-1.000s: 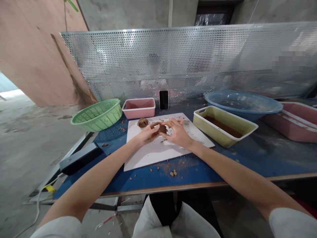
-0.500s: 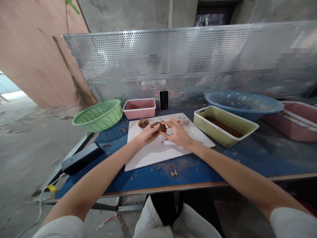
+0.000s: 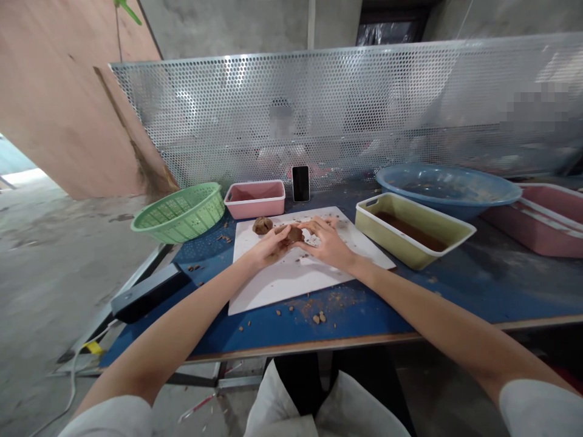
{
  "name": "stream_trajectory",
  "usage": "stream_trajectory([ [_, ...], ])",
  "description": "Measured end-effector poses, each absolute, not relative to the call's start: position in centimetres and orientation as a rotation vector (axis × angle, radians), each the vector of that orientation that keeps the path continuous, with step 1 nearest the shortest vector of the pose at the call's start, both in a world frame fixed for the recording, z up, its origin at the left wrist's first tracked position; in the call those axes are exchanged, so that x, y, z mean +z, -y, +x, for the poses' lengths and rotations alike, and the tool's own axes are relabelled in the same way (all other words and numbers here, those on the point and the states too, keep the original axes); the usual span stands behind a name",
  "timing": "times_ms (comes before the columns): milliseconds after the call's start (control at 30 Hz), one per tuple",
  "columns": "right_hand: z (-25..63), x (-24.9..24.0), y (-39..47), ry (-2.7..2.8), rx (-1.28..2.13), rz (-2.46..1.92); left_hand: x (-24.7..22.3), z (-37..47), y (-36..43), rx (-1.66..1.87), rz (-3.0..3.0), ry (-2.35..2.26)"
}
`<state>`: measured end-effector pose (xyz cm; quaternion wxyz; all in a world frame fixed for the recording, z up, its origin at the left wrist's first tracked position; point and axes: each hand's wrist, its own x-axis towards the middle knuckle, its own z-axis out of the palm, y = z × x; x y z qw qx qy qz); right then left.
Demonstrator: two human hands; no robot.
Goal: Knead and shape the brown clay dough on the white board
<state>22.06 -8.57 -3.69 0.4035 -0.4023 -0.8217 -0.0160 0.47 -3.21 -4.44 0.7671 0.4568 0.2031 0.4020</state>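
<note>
Over the white board [image 3: 268, 285], a brown lump of clay [image 3: 296, 235] sits between my two hands. My left hand [image 3: 272, 247] is closed round its left side, thumb on top. My right hand [image 3: 328, 243] has its fingers curved against the lump's right side, thumb and fingertips pinching toward it. Part of the lump is hidden by the fingers. A second, rounder clay lump [image 3: 262, 226] with a crack in it rests on the board just beyond my left hand. Small brown crumbs are scattered on the board around my hands.
Behind the board stand a pink bin [image 3: 255, 200] and an upright phone [image 3: 300, 184]. A green basket [image 3: 180, 212] is at the left, with a dark box [image 3: 150, 292] nearer. At the right are a yellow-green bin [image 3: 401, 250] holding brown liquid, a blue basin [image 3: 449, 188] and another pink bin [image 3: 532, 233].
The lump has turned slightly between my hands, and my left fingers have shifted on it. The whole view has moved a little; the other things stay in place.
</note>
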Motion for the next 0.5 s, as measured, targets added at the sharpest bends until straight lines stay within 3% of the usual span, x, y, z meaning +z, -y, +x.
stream_trajectory([
  [500, 22.24, -3.67, 8.36, 2.108, -0.064, -1.070, -4.21, 0.48, 3.07, 0.868, 0.968, -0.422],
])
